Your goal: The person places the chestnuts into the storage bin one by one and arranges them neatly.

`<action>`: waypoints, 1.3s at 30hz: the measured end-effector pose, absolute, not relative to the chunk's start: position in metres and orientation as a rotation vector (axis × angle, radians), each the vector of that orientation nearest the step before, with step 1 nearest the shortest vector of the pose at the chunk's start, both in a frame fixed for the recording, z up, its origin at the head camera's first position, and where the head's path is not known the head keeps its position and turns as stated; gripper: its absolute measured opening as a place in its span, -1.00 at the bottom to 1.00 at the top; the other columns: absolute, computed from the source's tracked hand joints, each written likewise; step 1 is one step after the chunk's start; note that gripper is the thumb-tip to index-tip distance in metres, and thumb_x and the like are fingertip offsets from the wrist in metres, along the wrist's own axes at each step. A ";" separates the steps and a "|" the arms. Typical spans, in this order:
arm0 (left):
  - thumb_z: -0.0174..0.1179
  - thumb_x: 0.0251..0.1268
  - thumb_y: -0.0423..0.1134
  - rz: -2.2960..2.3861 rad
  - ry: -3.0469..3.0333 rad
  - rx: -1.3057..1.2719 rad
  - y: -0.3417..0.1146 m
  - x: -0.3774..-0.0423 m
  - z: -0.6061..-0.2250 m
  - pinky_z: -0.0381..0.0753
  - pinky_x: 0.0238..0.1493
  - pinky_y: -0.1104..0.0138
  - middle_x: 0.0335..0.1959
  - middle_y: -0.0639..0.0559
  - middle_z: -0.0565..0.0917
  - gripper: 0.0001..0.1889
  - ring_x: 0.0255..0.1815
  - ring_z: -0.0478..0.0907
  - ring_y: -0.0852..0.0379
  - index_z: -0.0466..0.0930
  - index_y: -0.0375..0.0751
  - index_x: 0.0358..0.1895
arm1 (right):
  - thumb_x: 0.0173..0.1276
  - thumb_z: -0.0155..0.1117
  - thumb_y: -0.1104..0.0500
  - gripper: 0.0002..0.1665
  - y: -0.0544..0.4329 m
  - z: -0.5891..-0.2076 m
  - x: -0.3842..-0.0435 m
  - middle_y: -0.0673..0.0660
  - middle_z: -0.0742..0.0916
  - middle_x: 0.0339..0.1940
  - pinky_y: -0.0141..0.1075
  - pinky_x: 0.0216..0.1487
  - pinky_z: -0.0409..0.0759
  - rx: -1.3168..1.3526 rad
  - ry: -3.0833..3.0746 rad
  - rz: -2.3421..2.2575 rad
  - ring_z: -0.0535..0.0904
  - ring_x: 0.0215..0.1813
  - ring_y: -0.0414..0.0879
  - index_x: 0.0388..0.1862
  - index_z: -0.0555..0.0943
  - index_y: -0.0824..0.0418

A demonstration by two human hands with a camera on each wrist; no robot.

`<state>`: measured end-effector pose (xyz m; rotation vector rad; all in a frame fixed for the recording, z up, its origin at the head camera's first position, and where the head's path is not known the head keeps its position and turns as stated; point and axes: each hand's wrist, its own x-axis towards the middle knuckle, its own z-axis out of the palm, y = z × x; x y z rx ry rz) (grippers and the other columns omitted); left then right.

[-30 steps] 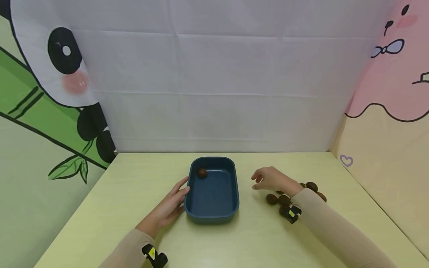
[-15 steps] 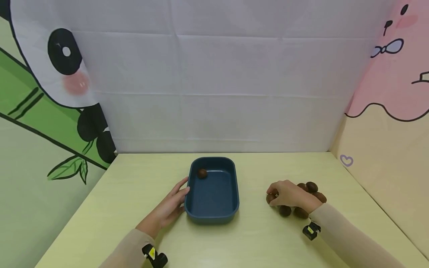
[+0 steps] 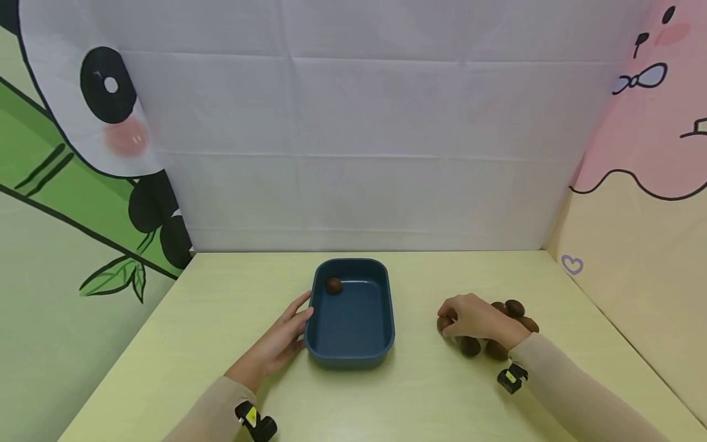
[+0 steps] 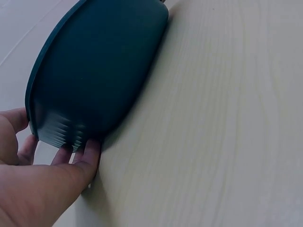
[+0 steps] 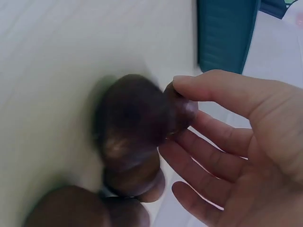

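Note:
My left hand (image 3: 278, 341) rests against the left wall of a dark blue rectangular tray (image 3: 349, 363), its fingers extended and touching the outside. The same hand (image 4: 52, 175) shows its fingertips on the tray's side (image 4: 94, 71) in the left wrist view. One glossy brown chestnut (image 3: 334, 285) lies in the tray's far left corner. To the right, my right hand (image 3: 477, 319) pinches another chestnut (image 3: 444, 325) between thumb and fingers. That chestnut (image 5: 182, 111) appears partly behind a nearer one (image 5: 135, 118) in the right wrist view.
Several more chestnuts (image 3: 515, 308) lie on the pale yellow table (image 3: 420, 399) around and under the right hand. A white cloth wall (image 3: 364, 184) closes off the back, and printed cloth (image 3: 635, 258) stands at the sides.
My right hand came down and toward me onto the chestnuts and took hold of the leftmost one, which has since shifted slightly left. The left hand and tray stay in place.

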<state>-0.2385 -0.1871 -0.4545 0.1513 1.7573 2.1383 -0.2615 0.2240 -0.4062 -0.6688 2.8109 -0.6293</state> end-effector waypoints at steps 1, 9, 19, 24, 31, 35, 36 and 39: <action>-0.04 0.63 -0.05 2.139 1.758 0.150 -0.187 -0.238 -0.454 0.24 0.38 -0.01 0.53 -0.34 0.17 -0.31 0.49 0.19 -0.21 -0.17 0.11 0.65 | 0.18 0.50 0.24 -0.62 0.223 -0.405 -0.263 0.01 0.73 -0.19 -0.12 -0.07 0.58 -0.689 2.822 -0.618 0.58 -0.17 -0.12 0.00 0.70 0.28; -0.04 0.63 -0.06 2.147 1.758 0.130 -0.186 -0.237 -0.452 0.21 0.40 -0.05 0.52 -0.33 0.19 -0.32 0.49 0.19 -0.22 -0.14 0.12 0.64 | 0.27 0.44 0.20 -0.62 0.211 -0.379 -0.271 0.03 0.75 -0.12 -0.16 -0.08 0.62 -0.740 2.789 -0.768 0.68 -0.13 -0.10 0.05 0.69 0.29; -0.05 0.64 -0.08 2.147 1.746 0.141 -0.186 -0.238 -0.452 0.22 0.39 -0.03 0.51 -0.34 0.20 -0.33 0.48 0.21 -0.20 -0.14 0.12 0.64 | 0.29 0.44 0.17 -0.68 0.169 -0.346 -0.286 -0.02 0.74 -0.11 -0.23 -0.06 0.65 -0.895 2.715 -0.926 0.72 -0.11 -0.15 0.02 0.71 0.18; -0.06 0.64 -0.08 2.143 1.758 0.137 -0.185 -0.239 -0.454 0.28 0.35 0.02 0.50 -0.35 0.21 -0.34 0.46 0.24 -0.18 -0.14 0.12 0.64 | 0.32 0.44 0.15 -0.57 0.138 -0.338 -0.297 0.02 0.74 -0.04 -0.27 -0.07 0.65 -0.980 2.621 -0.999 0.71 -0.05 -0.06 0.14 0.67 0.24; -0.05 0.63 -0.06 2.136 1.769 0.131 -0.185 -0.240 -0.456 0.28 0.35 0.01 0.51 -0.34 0.21 -0.34 0.46 0.24 -0.18 -0.12 0.12 0.64 | 0.32 0.44 0.09 -0.52 0.090 -0.340 -0.317 -0.03 0.76 -0.06 -0.30 0.00 0.61 -1.009 2.567 -0.995 0.68 -0.02 -0.15 0.19 0.65 0.22; -0.05 0.63 -0.05 2.125 1.779 0.131 -0.185 -0.240 -0.455 0.27 0.37 -0.01 0.51 -0.31 0.21 -0.33 0.47 0.24 -0.16 -0.13 0.12 0.64 | 0.32 0.44 0.06 -0.52 0.066 -0.348 -0.328 -0.05 0.77 -0.06 -0.32 0.02 0.60 -1.022 2.536 -0.965 0.67 -0.04 -0.23 0.18 0.67 0.18; -0.04 0.63 -0.04 2.121 1.782 0.127 -0.185 -0.240 -0.455 0.27 0.37 -0.01 0.52 -0.30 0.21 -0.33 0.47 0.24 -0.15 -0.13 0.13 0.64 | 0.32 0.44 0.06 -0.52 0.061 -0.350 -0.330 -0.05 0.77 -0.06 -0.32 0.02 0.59 -1.016 2.527 -0.962 0.67 -0.04 -0.24 0.18 0.67 0.18; -0.05 0.63 -0.03 2.116 1.784 0.134 -0.186 -0.240 -0.455 0.26 0.38 -0.01 0.52 -0.29 0.20 -0.32 0.48 0.23 -0.15 -0.16 0.13 0.64 | 0.31 0.46 0.06 -0.54 0.048 -0.358 -0.338 -0.05 0.77 -0.08 -0.29 0.07 0.58 -0.971 2.507 -0.975 0.67 -0.04 -0.23 0.16 0.69 0.17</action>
